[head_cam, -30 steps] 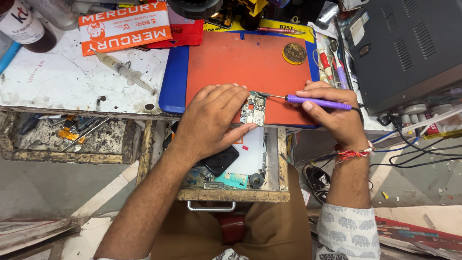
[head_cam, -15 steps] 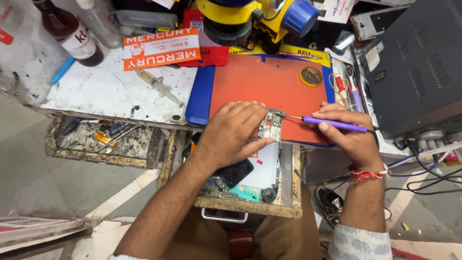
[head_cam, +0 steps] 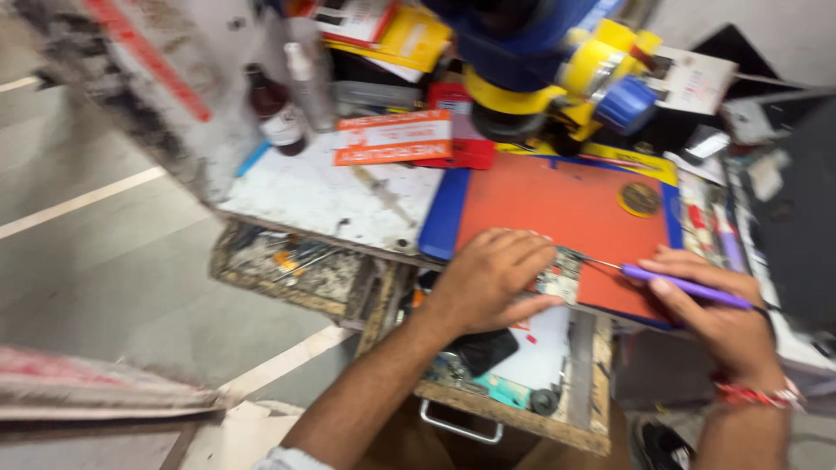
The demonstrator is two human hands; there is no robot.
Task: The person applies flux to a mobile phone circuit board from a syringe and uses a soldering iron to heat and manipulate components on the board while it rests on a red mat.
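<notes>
I see a phone-repair workshop: orange work mat [head_cam: 557,204], microscope [head_cam: 557,78], open parts drawer [head_cam: 514,383], solvent bottle [head_cam: 277,113].
</notes>
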